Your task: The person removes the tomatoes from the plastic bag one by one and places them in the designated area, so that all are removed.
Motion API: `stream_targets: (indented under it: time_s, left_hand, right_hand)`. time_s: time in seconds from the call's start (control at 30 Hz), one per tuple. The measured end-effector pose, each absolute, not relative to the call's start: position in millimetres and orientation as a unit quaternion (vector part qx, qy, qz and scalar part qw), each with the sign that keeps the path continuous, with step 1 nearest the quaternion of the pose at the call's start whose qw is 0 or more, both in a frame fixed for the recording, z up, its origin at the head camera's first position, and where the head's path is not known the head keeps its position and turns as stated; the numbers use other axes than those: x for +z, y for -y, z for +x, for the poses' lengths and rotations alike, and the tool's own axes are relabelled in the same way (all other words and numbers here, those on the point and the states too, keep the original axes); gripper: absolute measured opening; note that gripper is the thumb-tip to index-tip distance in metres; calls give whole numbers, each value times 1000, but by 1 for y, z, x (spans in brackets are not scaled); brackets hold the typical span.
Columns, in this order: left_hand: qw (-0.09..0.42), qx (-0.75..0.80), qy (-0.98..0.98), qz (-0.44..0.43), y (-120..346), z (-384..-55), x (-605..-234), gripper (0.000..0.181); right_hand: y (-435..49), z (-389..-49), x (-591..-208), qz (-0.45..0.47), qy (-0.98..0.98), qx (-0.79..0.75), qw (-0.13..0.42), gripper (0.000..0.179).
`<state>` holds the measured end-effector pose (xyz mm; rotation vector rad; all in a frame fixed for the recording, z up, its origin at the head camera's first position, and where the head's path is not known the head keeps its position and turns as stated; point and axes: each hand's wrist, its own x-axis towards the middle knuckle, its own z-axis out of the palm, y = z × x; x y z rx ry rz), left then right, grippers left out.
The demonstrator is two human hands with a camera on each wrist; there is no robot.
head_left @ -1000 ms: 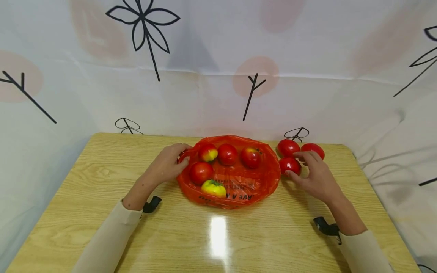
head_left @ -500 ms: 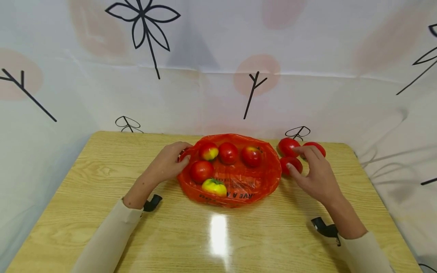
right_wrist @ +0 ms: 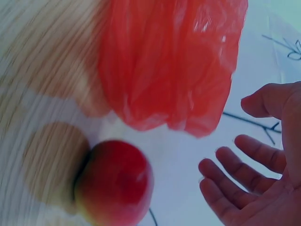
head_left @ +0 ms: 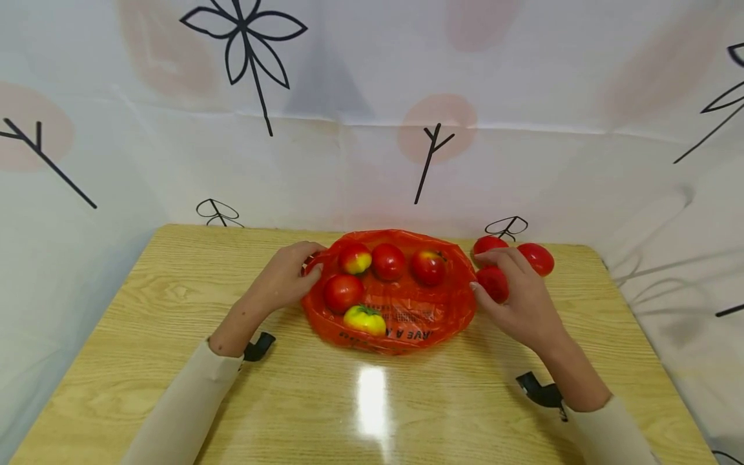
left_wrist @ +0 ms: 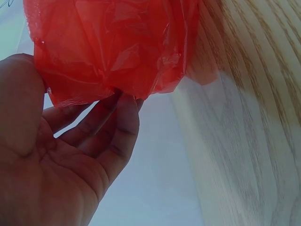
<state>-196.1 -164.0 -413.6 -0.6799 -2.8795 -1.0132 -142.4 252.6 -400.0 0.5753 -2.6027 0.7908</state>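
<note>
My left hand (head_left: 283,276) grips the bag (head_left: 453,310); my right hand (head_left: 523,307), loose and holding nothing, hovers near a tomato (head_left: 493,285). One nudge (it's round) could send it rolling.

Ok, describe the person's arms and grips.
A plain beige long left sleeve and a matching right sleeve. By the wrists, a small curved black left attachment and a similar black right attachment. The left grip and right grip wear no gloves.
</note>
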Motion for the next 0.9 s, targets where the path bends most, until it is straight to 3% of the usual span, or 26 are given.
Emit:
stream_targets:
  time_s: [0.43,0.9]
  left_hand:
    - [9,-321,922,-218,163,-197,-415,30]
    - [5,-322,922,-216,162,-196,-415,30]
  right_hand:
    - [-231,-139,-402,233,916,270,183,43]
    - [-207,-140,-400,272,907,294,135,40]
